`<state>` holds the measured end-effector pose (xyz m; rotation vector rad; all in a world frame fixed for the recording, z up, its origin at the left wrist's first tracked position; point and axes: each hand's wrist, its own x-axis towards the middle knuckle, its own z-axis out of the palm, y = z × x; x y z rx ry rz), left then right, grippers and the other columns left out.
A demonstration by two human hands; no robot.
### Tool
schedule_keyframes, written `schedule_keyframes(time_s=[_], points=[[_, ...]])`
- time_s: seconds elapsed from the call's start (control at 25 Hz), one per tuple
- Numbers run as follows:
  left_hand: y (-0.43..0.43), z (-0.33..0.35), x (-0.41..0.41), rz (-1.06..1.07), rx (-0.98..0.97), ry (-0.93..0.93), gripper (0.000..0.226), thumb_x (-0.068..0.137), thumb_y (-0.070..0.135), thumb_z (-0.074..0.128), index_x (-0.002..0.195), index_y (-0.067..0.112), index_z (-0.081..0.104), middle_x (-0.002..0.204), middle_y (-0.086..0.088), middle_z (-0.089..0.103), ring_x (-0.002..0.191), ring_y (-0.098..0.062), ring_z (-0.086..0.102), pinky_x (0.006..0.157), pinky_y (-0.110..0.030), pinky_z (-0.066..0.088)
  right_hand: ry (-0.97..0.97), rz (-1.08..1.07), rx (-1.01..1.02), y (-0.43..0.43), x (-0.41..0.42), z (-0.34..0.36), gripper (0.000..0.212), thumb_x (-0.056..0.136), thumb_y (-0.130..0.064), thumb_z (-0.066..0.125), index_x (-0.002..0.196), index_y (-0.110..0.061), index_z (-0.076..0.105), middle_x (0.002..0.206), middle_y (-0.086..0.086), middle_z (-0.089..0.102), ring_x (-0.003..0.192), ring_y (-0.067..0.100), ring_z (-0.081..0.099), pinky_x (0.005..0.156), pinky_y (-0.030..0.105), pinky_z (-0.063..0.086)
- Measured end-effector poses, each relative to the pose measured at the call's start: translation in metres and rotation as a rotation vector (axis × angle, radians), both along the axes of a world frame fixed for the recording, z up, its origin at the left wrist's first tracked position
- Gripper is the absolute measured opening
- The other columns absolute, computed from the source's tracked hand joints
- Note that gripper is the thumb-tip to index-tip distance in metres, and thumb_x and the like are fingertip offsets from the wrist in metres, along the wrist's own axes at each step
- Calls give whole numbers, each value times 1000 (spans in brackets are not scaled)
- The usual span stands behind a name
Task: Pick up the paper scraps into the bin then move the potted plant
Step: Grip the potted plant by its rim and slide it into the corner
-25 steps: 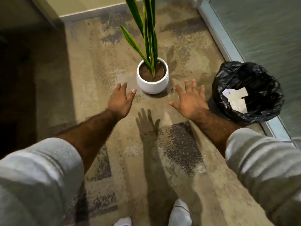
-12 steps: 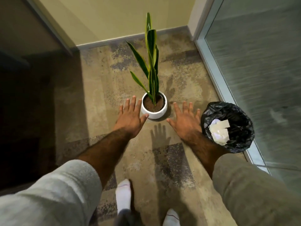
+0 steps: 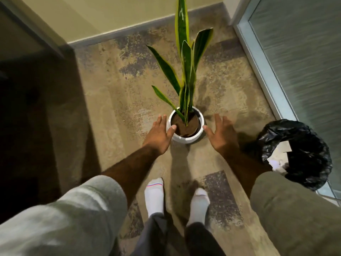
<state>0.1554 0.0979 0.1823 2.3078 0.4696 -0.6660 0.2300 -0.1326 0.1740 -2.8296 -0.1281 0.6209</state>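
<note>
The right forearm hides part of the bin (image 3: 302,154), whose black liner shows only a glimpse of white paper scraps (image 3: 276,164) inside. A mottled beige rug (image 3: 114,100) covers the floor, meeting a pale wall (image 3: 103,13) ahead and a frosted glass panel (image 3: 302,58) beyond the right fingers. The potted plant (image 3: 186,126) stands upright between both hands. The left hand (image 3: 159,135) has its fingers spread, thumb over the pot's rim. The right hand (image 3: 220,133) is splayed just beside the pot, holding nothing.
</note>
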Motion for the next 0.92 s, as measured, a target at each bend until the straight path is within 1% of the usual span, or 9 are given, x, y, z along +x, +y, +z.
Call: schedule_keyframes(time_s=[0.12, 0.24, 0.32, 0.44, 0.52, 0.64, 0.76, 0.84, 0.92], points=[[-1, -35, 28, 188, -178, 65, 74, 104, 58, 28, 163, 16, 12, 171, -5, 10, 158, -21, 11, 128, -38, 9, 107, -108, 151, 12, 17, -44, 74, 98, -55, 51, 155, -13, 32, 159, 21, 34, 145, 40, 34, 116, 51, 34], [-5, -65, 53, 361, -291, 70, 74, 103, 61, 28, 163, 19, 16, 170, -4, 17, 156, -24, 18, 126, -38, 13, 226, -147, 205, 18, 36, -78, 76, 99, -51, 53, 158, -11, 25, 163, 18, 29, 149, 36, 30, 120, 47, 30], [-10, -83, 66, 368, -297, 77, 73, 104, 59, 31, 163, 18, 16, 168, -7, 21, 154, -27, 23, 124, -39, 18, 273, -193, 225, 17, 44, -98, 71, 99, -44, 57, 155, -10, 31, 158, 20, 38, 145, 38, 38, 118, 45, 33], [-14, -101, 76, 273, -187, 80, 64, 106, 32, 47, 161, 15, 19, 161, -12, 39, 145, -32, 40, 116, -37, 34, 309, -212, 217, 18, 52, -120, 48, 96, -33, 61, 139, -13, 55, 139, 16, 61, 128, 37, 57, 109, 44, 45], [-14, -112, 80, 253, -135, 89, 62, 102, 16, 50, 159, 16, 26, 152, -14, 49, 138, -34, 49, 112, -40, 41, 352, -271, 262, 18, 56, -131, 43, 94, -28, 64, 135, -15, 61, 134, 13, 66, 122, 35, 61, 105, 45, 49], [-9, -123, 86, 293, -140, 133, 58, 98, 8, 51, 154, 17, 37, 144, -16, 56, 130, -37, 55, 107, -50, 49, 419, -425, 355, 19, 58, -142, 45, 91, -27, 67, 134, -17, 60, 130, 13, 67, 113, 36, 66, 95, 51, 56], [-4, -129, 92, 348, -180, 137, 50, 97, 7, 51, 146, 18, 47, 138, -16, 60, 120, -39, 61, 95, -54, 56, 463, -524, 448, 23, 60, -149, 41, 90, -24, 67, 130, -21, 60, 122, 12, 69, 97, 32, 72, 78, 48, 64], [-4, -129, 94, 381, -194, 140, 49, 97, 5, 51, 144, 21, 49, 138, -16, 59, 119, -41, 61, 89, -56, 59, 460, -575, 493, 26, 60, -150, 39, 91, -19, 66, 130, -21, 61, 123, 12, 68, 99, 34, 70, 71, 46, 65], [-4, -130, 96, 393, -200, 142, 53, 96, 2, 53, 145, 21, 49, 139, -16, 58, 121, -41, 60, 88, -57, 59, 428, -578, 462, 29, 61, -149, 38, 91, -22, 67, 129, -21, 62, 121, 12, 69, 101, 36, 70, 72, 48, 65]])
